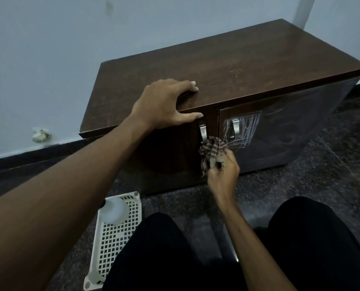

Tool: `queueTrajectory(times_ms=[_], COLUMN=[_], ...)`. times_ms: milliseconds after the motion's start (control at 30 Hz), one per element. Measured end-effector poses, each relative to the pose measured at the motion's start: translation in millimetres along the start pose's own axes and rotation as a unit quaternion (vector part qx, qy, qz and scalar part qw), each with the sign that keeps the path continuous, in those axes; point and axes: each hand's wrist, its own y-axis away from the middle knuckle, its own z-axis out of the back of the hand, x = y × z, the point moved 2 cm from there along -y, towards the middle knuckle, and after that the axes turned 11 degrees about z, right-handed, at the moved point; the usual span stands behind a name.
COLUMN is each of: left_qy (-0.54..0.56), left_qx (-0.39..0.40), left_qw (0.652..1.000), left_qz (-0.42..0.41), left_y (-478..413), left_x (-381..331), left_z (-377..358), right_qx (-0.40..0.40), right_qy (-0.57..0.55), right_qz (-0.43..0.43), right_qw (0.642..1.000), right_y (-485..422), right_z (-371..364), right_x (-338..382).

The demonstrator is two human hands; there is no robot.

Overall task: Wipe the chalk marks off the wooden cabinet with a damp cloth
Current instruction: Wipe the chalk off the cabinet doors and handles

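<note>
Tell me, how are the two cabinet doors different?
The right door has white chalk marks scribbled around its handle; the left door shows none. The right door is shiny with a faint swirl pattern; the left door sits in shadow, looking plain and darker. Both are shut, dark brown, and each has a silvery handle near the cabinet's middle.

Left hand [164, 103] grips, arm outstretched; right hand [223, 171] pinches, fingers curled.

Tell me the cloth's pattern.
Striped, dark brownish and pale bands. The head view shows the cloth bunched in the right hand.
</note>
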Motion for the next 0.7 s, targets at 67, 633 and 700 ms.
queueTrajectory(times_ms=[67, 633, 700], left_qy=[0.000, -0.012, -0.012], left_qx=[0.000, 0.002, 0.002], left_qw=[1.000, 1.000, 1.000], left_qz=[0.001, 0.000, 0.002], left_y=[0.3, 1.1, 0.9], left_x=[-0.2, -3.3, -3.4], left_z=[0.4, 2.1, 1.6], right_qx=[-0.032, 0.063, 0.083], right_qy=[-0.043, -0.027, -0.032], right_qz=[-0.006, 0.022, 0.011], right_qw=[0.999, 0.997, 0.996], right_y=[-8.9, -22.3, -27.8], right_z=[2.0, 15.2, 20.0], right_x=[18.7, 35.5, 35.5])
